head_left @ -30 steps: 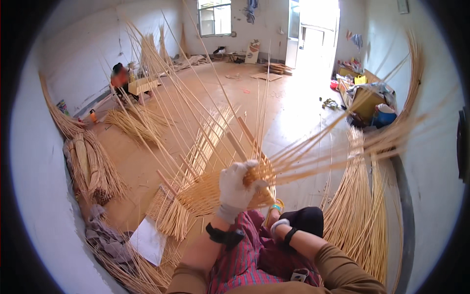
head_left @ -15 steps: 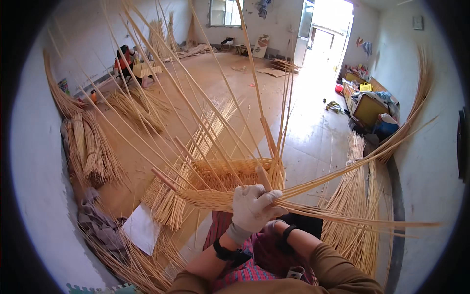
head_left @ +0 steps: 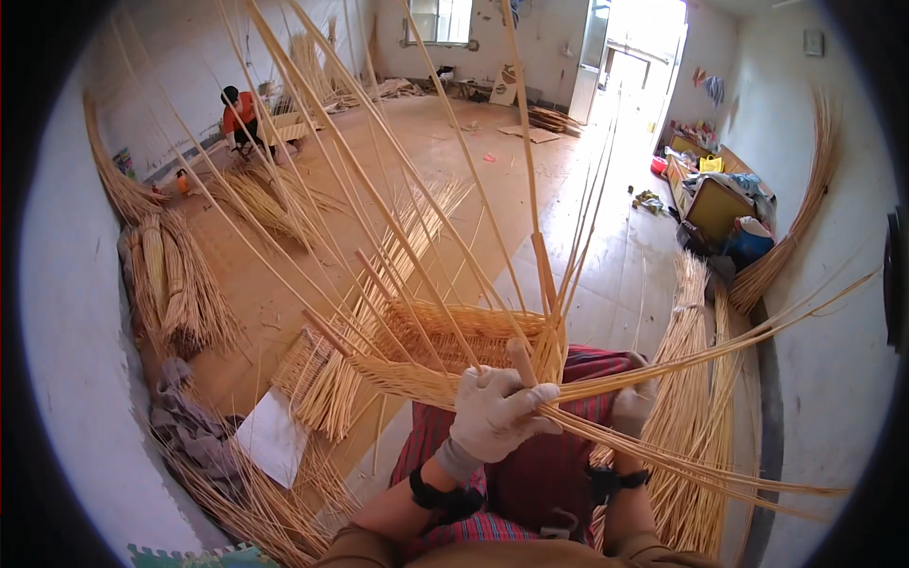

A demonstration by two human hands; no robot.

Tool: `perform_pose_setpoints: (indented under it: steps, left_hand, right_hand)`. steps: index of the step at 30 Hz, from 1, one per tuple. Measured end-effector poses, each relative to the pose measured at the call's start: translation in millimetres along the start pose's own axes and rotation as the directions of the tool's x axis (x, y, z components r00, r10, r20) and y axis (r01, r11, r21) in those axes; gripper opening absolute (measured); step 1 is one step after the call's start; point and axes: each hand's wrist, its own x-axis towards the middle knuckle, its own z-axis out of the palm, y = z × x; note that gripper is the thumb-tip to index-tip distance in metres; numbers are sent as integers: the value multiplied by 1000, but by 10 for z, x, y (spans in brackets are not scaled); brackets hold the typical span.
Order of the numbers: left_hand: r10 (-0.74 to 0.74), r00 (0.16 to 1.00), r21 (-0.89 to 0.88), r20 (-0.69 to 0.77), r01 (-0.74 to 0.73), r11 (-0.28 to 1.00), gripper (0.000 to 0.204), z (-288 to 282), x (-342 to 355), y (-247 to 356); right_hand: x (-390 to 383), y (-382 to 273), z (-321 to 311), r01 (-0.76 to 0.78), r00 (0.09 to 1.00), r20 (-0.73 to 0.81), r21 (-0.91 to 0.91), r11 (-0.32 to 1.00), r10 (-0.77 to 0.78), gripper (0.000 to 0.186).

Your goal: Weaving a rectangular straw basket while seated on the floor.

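A half-woven wicker basket (head_left: 445, 333) rests on my lap, its long pale stakes fanning up and outward. My left hand (head_left: 494, 414), in a white glove, grips a thick upright stake (head_left: 521, 362) at the near rim and presses on a bundle of thin weaving strands (head_left: 682, 364) that sweeps off to the right. My right hand (head_left: 632, 405), also gloved, sits behind those strands at the basket's right corner and holds them; its fingers are mostly hidden. Both wrists wear black straps. A red checked cloth (head_left: 530, 473) covers my knees under the basket.
Bundles of cane lie on the wooden floor at left (head_left: 170, 275) and right (head_left: 696, 379). A white sheet (head_left: 273, 437) and grey rag (head_left: 185, 426) lie near my left. Another person in orange (head_left: 241, 115) sits far left. Boxes and a blue bucket (head_left: 748, 241) stand by the right wall.
The basket has turned and dropped lower onto my lap. My left hand shifted from the basket's middle to its near rim, and the strand bundle now bends to the right.
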Motion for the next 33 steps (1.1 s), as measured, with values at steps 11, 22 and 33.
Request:
perform_pose_setpoints:
  steps: [11, 22, 33]
  left_hand:
    - [145, 961, -200, 235, -98, 975, 52, 241, 136, 254]
    - [194, 921, -296, 337, -92, 951, 65, 529, 331, 256]
    - [180, 975, -331, 134, -127, 935, 66, 736, 616, 5]
  right_hand:
    - [801, 105, -5, -109, 917, 399, 252, 962, -1, 36]
    - [633, 682, 402, -367, 858, 512, 559, 744, 39, 39]
    - [382, 284, 424, -414, 887, 390, 440, 797, 246, 38]
